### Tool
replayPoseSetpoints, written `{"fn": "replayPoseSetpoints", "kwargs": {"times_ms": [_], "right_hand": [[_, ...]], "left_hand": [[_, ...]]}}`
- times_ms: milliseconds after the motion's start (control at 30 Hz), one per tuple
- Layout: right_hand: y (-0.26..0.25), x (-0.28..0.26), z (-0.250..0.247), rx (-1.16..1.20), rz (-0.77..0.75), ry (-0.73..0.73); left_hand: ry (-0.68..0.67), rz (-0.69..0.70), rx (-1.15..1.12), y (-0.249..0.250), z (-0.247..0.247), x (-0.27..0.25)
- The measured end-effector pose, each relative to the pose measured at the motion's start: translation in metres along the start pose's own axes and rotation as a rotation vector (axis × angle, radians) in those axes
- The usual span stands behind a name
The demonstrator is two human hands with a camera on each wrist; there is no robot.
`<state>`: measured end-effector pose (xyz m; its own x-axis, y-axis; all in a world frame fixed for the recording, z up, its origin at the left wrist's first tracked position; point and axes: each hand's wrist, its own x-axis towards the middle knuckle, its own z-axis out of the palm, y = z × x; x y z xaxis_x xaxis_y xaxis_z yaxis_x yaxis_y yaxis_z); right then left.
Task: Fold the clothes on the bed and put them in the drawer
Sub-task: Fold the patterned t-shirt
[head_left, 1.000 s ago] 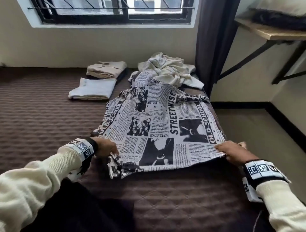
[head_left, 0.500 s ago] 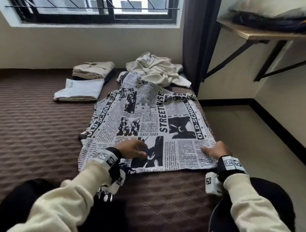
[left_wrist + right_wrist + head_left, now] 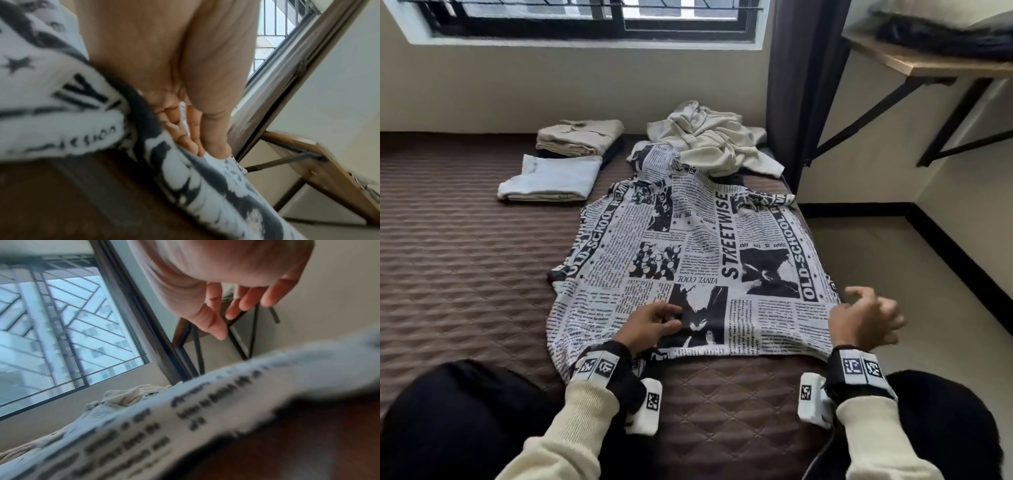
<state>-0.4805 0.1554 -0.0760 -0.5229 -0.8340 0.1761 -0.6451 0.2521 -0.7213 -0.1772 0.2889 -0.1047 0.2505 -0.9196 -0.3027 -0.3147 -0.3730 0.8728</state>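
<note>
Lifted off hem since earlier: right hand [image 3: 866, 320], fingers loose, empty | left hand [image 3: 650, 323] flat, pressing newsprint shirt [image 3: 688, 246] | folded: two piles [image 3: 554, 178] | left: shirt, cream garment [image 3: 709, 137], drawer

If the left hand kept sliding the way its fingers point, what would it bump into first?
Probably nothing solid: the left hand lies on the newspaper-print garment, fingers pointing right across it. The right hand is further along, but seems lifted.
</note>
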Motion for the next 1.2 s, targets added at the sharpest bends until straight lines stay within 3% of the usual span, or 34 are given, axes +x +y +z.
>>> {"fn": "replayPoseSetpoints", "kwargs": {"times_ms": [100,167,267,333,400,467,533,700,800,833,1000,1067,1133,1200], "right_hand": [[-0.016,-0.016,0.015,0.094,-0.264,-0.260],[-0.029,-0.035,0.025,0.176,-0.392,-0.416],[-0.048,-0.066,0.041,0.254,-0.466,-0.535],[-0.059,-0.086,0.048,0.235,-0.499,-0.742],[-0.068,-0.106,0.054,0.166,-0.571,-1.023],[-0.077,-0.126,0.058,0.041,-0.706,-1.271],[-0.082,-0.147,0.061,-0.117,-0.905,-1.380],[-0.083,-0.193,0.054,-0.358,-1.185,-1.400],[-0.083,-0.206,0.049,-0.431,-1.279,-1.377],[-0.084,-0.208,0.049,-0.436,-1.299,-1.370],[-0.091,-0.223,0.050,-0.319,-1.432,-1.363],[-0.095,-0.229,0.051,-0.136,-1.418,-1.475],[-0.099,-0.230,0.048,0.086,-1.190,-1.665],[-0.100,-0.230,0.045,0.162,-1.048,-1.757]], "left_hand": [[0.070,-0.093,-0.262,0.005,-0.019,-0.002],[0.252,-0.155,-0.360,0.002,-0.043,0.000],[0.594,-0.212,-0.505,-0.010,-0.089,0.007],[0.759,-0.310,-0.605,-0.023,-0.122,0.014],[0.824,-0.443,-0.618,-0.041,-0.151,0.021],[0.825,-0.506,-0.611,-0.062,-0.170,0.030],[0.780,-0.527,-0.541,-0.074,-0.179,0.036],[0.625,-0.545,-0.361,-0.070,-0.187,0.043],[0.456,-0.576,-0.463,-0.069,-0.196,0.039],[0.453,-0.578,-0.473,-0.067,-0.198,0.037],[0.738,-0.372,-0.690,-0.065,-0.220,0.026],[0.795,-0.346,-0.710,-0.072,-0.229,0.029],[0.783,-0.386,-0.632,-0.081,-0.233,0.033],[0.728,-0.478,-0.493,-0.099,-0.236,0.036]]}}
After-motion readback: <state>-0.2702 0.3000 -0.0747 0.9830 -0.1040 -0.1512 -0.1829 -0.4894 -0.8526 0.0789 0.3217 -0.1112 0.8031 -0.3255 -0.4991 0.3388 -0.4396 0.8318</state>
